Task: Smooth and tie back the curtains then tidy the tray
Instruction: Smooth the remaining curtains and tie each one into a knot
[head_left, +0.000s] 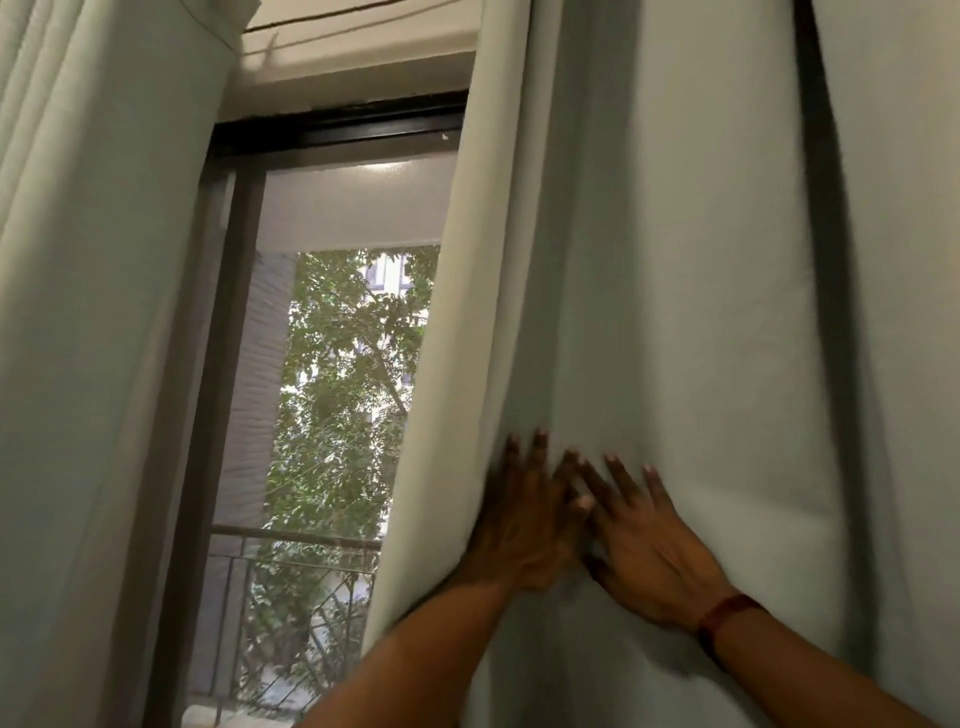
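Hands: our left hand (524, 525) and right hand (652, 548) press side by side, fingers straight, gripping nothing | place: on the pale grey-green fabric curtain (675, 260), right of the dark-framed window (332, 364) | progress: we judge smoothing in hand; tying not yet done, tray not in view.

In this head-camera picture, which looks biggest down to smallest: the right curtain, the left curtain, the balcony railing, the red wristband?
1. right curtain
2. left curtain
3. balcony railing
4. red wristband
The railing is outside, farther from the camera, so it only looks small.
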